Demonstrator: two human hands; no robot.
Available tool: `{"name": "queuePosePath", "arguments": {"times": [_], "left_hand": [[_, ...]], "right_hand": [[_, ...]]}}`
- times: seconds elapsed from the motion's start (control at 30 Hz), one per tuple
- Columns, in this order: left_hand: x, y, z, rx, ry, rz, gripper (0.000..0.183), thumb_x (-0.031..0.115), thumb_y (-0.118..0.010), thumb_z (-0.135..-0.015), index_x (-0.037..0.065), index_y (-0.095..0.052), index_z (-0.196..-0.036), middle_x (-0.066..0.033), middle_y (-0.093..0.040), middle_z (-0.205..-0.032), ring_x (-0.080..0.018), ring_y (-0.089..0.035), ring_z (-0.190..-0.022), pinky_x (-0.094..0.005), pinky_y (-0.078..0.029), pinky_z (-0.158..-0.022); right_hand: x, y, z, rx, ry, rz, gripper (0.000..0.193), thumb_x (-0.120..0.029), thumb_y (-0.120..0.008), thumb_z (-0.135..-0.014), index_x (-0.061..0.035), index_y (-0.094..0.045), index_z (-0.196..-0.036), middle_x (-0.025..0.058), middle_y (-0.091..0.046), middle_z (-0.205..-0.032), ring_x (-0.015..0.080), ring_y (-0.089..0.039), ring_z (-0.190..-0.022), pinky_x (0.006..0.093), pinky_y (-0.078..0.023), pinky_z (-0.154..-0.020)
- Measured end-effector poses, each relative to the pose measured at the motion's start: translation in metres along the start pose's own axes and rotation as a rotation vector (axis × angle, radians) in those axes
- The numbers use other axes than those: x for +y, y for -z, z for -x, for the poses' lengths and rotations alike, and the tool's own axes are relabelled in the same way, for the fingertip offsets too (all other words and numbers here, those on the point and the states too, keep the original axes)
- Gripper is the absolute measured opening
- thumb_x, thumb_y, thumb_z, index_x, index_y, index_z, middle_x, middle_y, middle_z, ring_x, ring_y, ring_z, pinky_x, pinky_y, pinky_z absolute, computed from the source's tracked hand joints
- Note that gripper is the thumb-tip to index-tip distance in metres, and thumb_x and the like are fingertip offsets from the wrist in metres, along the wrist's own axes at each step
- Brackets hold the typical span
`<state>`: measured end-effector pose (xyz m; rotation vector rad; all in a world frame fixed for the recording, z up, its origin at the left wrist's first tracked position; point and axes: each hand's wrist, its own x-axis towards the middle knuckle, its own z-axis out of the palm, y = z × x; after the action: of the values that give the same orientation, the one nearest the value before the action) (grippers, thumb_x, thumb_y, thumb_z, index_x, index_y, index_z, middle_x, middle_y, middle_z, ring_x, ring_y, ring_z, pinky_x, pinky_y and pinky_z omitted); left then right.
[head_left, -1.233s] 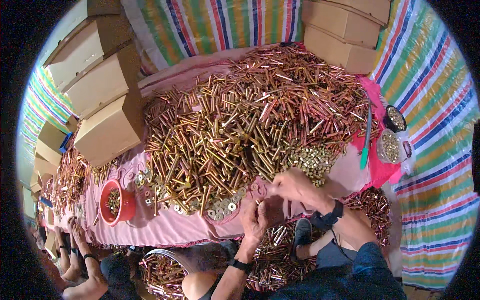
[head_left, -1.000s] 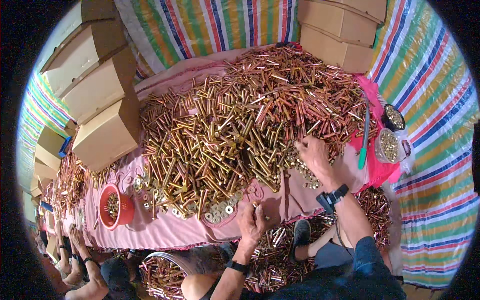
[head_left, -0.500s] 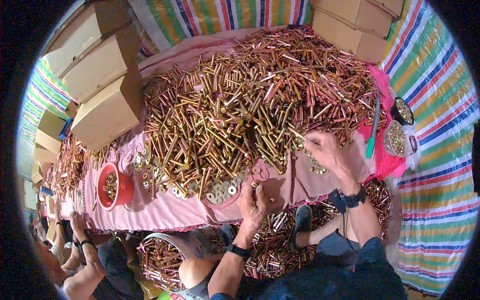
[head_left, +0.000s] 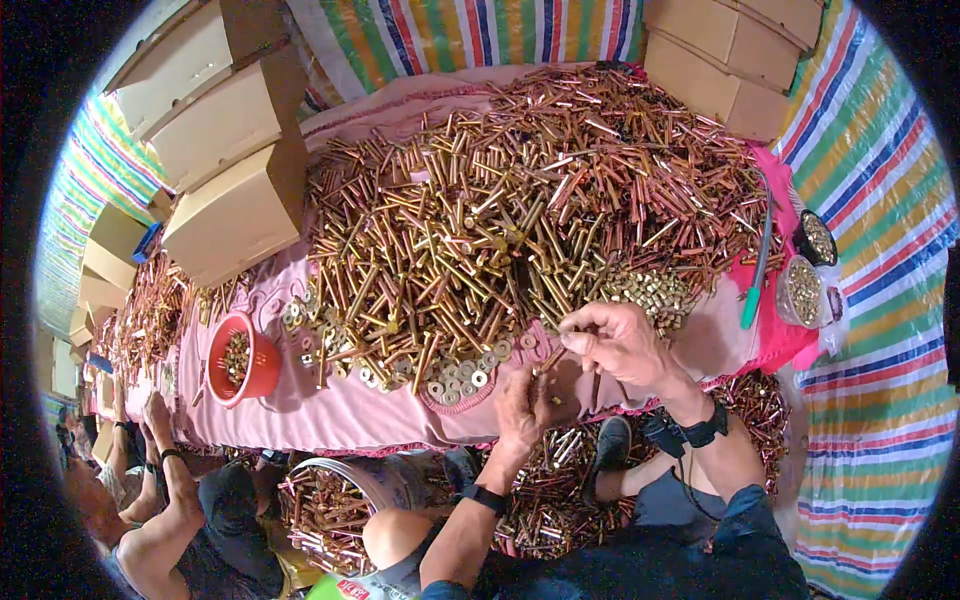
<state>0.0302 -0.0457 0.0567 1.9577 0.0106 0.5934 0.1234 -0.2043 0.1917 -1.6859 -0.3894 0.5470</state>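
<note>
I see my right hand (head_left: 618, 343) pinching a small brass nut (head_left: 566, 326) at the near edge of the bolt heap (head_left: 520, 220); my left hand (head_left: 532, 400), just nearer, grasps a long bolt (head_left: 549, 362) pointing up toward it. Washers (head_left: 455, 378) lie just left on the pink cloth (head_left: 340, 410); a red basket (head_left: 243, 358) sits further left.

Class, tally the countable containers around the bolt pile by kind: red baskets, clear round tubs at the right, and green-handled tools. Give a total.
Red basket: 1
Clear round tubs: 2
Green-handled tool: 1
Total: 4
</note>
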Motion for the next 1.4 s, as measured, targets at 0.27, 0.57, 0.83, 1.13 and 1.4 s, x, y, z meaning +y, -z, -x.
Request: {"name": "queuePosePath", "arguments": {"times": [0.27,0.57,0.83,1.13,1.4], "left_hand": [[0.002,0.009,0.0,0.02,-0.069,-0.042,0.025,0.005,-0.067,-0.091,0.006,-0.064,-0.116,-0.017,-0.07,-0.092,-0.0352,-0.068,-0.081,-0.0423,-0.055,-0.069],[-0.004,0.004,0.0,-0.006,-0.09,-0.039,0.028,0.006,-0.067,-0.09,0.004,-0.063,-0.118,-0.0178,-0.069,-0.095,-0.036,-0.068,-0.085,-0.043,-0.055,-0.072],[-0.013,0.002,0.003,0.044,-0.048,0.03,0.031,0.008,-0.068,-0.089,0.0,-0.061,-0.118,-0.0203,-0.069,-0.097,-0.0384,-0.068,-0.089,-0.0439,-0.055,-0.076],[-0.002,0.003,0.0,0.079,0.053,0.1,0.014,0.013,-0.064,-0.096,0.001,-0.062,-0.104,-0.0167,-0.064,-0.085,-0.0355,-0.063,-0.075,-0.042,-0.05,-0.067],[-0.006,0.002,0.0,0.098,-0.016,0.036,0.011,0.006,-0.063,-0.095,0.001,-0.062,-0.105,-0.0162,-0.062,-0.083,-0.0309,-0.063,-0.073,-0.0393,-0.05,-0.066]], "right_hand": [[-0.003,-0.024,-0.008,0.134,0.535,0.542,0.02,-0.016,-0.072,-0.086,-0.0027,-0.069,-0.101,0.0114,-0.067,-0.079,0.0224,-0.066,-0.067,0.0343,-0.051,-0.06],[-0.013,-0.037,0.0,0.129,0.41,0.548,0.019,-0.02,-0.073,-0.088,-0.0037,-0.069,-0.097,0.0124,-0.068,-0.081,0.0292,-0.067,-0.075,0.0389,-0.053,-0.067],[0.01,-0.033,0.002,-0.095,0.112,0.485,0.034,-0.016,-0.074,-0.087,-0.0013,-0.066,-0.116,0.0144,-0.069,-0.089,0.0196,-0.067,-0.075,0.0343,-0.054,-0.066],[0.072,-0.028,0.018,-0.119,0.403,0.846,0.018,-0.015,-0.069,-0.085,0.0011,-0.062,-0.091,0.0182,-0.063,-0.082,0.0374,-0.064,-0.073,0.0452,-0.052,-0.064],[0.083,-0.036,0.018,-0.129,0.148,0.728,0.019,-0.012,-0.068,-0.087,0.0029,-0.062,-0.097,0.0182,-0.065,-0.089,0.0321,-0.065,-0.073,0.0421,-0.052,-0.063]]}}
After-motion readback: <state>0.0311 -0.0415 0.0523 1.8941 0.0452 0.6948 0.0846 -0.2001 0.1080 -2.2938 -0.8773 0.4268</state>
